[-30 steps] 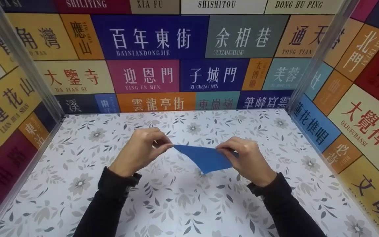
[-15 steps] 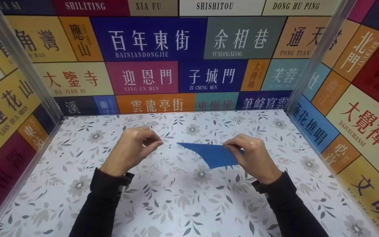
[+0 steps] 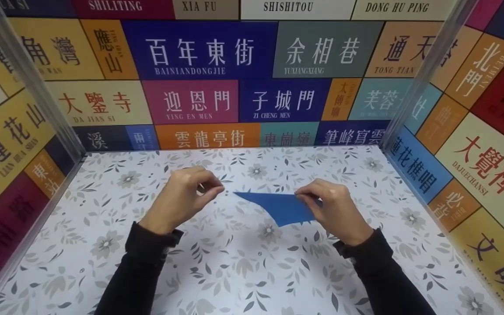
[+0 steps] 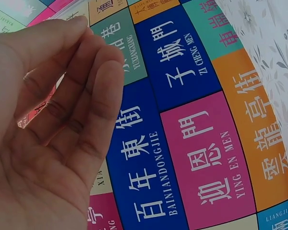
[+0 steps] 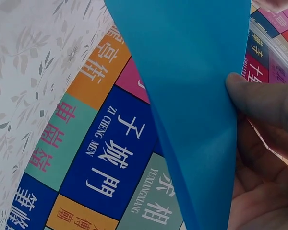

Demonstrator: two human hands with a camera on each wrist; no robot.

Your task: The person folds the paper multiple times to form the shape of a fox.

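A piece of blue paper (image 3: 289, 208) hangs above the table, its straight edge on top and a pointed corner facing left. My right hand (image 3: 337, 210) pinches it by the top edge. In the right wrist view the paper (image 5: 197, 105) shows faint creases and a second layer along one side, with the right thumb (image 5: 259, 93) pressed on the edge. A small gap separates the paper's tip from my left hand (image 3: 182, 199), whose thumb and index fingertips meet in a loop. Seen from the left wrist, the left fingers (image 4: 103, 100) curve inward and hold nothing visible.
A white tabletop with grey leaves and flowers (image 3: 252, 262) spreads under both hands. Colourful panels with Chinese characters (image 3: 190, 100) line the back and both sides. Clear edge strips (image 3: 59, 105) run up the two back corners.
My left fingertips have come off the paper's left corner, drawing back left and then slightly returning. The right hand has shifted a little right with the paper.
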